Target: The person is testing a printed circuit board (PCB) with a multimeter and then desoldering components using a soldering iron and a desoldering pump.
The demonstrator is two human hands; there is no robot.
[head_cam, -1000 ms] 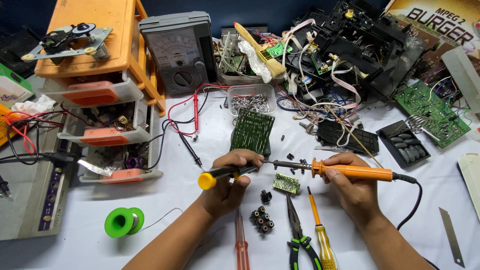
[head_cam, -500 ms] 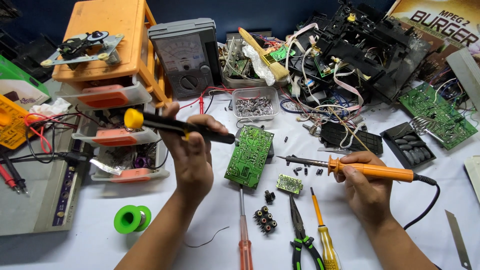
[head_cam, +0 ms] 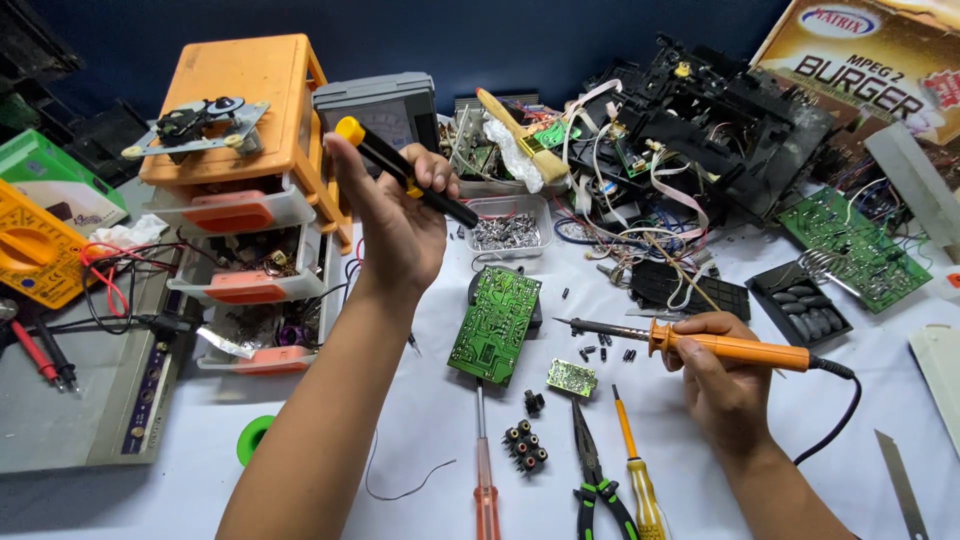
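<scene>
**Both hands gripping tools over the bench**

Left hand (head_cam: 395,225) is up high, fingers wrapped round a black tool w/ yellow cap (head_cam: 405,185), far left of centre, in front of the grey meter (head_cam: 380,110). Right hand (head_cam: 725,385) is clamped on the orange soldering iron (head_cam: 720,348), tip pointing left, low over the white table (head_cam: 880,380). Green circuit board (head_cam: 495,322) lies btwn the hands, small board (head_cam: 571,377) just near-right of it.

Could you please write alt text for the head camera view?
A person's left hand lifts a black tool with a yellow tip, while the right hand holds an orange soldering iron above a cluttered white workbench. A green circuit board, pliers and screwdrivers lie between them.
</scene>
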